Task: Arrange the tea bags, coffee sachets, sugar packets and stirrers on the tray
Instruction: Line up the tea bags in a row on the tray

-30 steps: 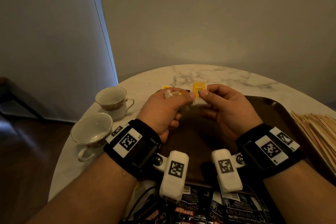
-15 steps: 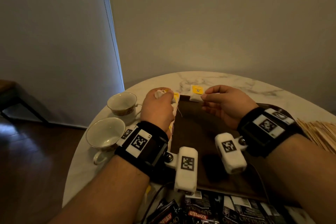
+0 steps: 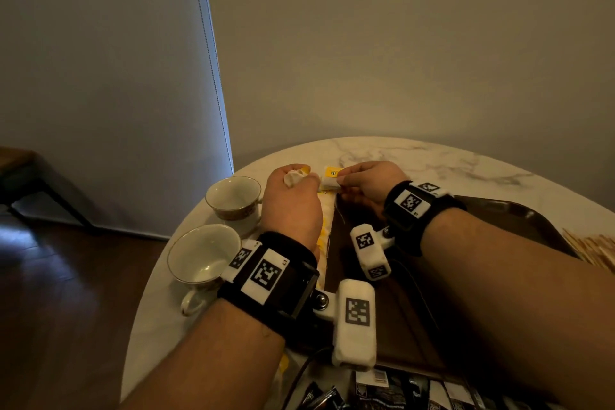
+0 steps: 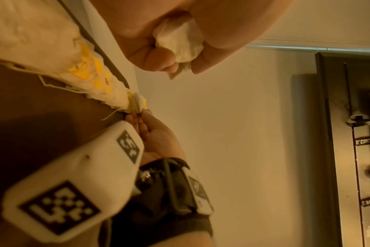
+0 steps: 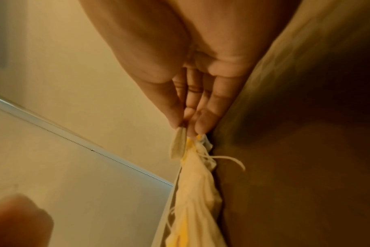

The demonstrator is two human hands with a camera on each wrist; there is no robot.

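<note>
The hands are both working at the far left corner of the dark brown rectangular tray (image 3: 519, 213), which is sitting on the round white marble-patterned counter (image 3: 432, 160). The left hand (image 3: 293, 206) is curling into a fist around a bunch of crumpled white paper tea bags (image 4: 177, 43), some of which are poking out near the thumb. The right hand (image 3: 366, 183) is pinching a single white tea bag with a yellow tag (image 3: 331, 178) between thumb and fingertips (image 5: 203, 123), holding it right at the far end of a row of white and yellow tea bags (image 3: 325, 230) that is running along the tray's left edge. Judging by this, the tea-bag step is under way, with the row being extended one bag at a time. The next move is probably calling for the right hand to lay its bag flat against the last one in the row, with loose strings tucked in, then take another from the left hand's bunch. The dark coffee sachets (image 3: 392, 389) are lying at the near edge of the view and the pale wooden stirrers (image 3: 595, 250) are lying to the tray's right, seemingly not yet arranged; no sugar packets are showing. Two white teacups with gold rims (image 3: 216, 230) are standing on the counter to the left.
</note>
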